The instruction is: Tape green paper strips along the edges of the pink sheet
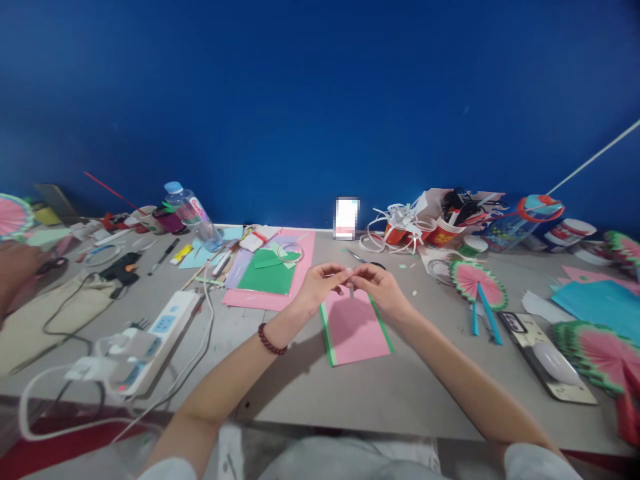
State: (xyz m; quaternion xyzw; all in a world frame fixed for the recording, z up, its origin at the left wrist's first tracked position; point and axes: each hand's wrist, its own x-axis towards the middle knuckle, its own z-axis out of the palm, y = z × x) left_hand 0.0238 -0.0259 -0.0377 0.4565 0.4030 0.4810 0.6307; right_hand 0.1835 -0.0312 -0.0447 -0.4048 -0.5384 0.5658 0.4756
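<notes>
My left hand (pixel 320 283) and my right hand (pixel 379 283) meet above the table, fingertips pinched together on a small pale strip (pixel 351 288) that hangs between them; I cannot make out what it is. Directly below the hands lies a pink paper sheet with green edges (pixel 356 330). A dark red bead bracelet (pixel 270 341) circles my left wrist.
A white power strip (pixel 150 340) with cables lies left, beside a black glue gun (pixel 120 268) and a plastic bottle (pixel 193 215). Green and pink sheets (pixel 270 275) sit behind. Pink paper fans (pixel 477 285), a phone (pixel 547 357), red cups (pixel 440 232) are right. Another person's hand (pixel 15 270) shows far left.
</notes>
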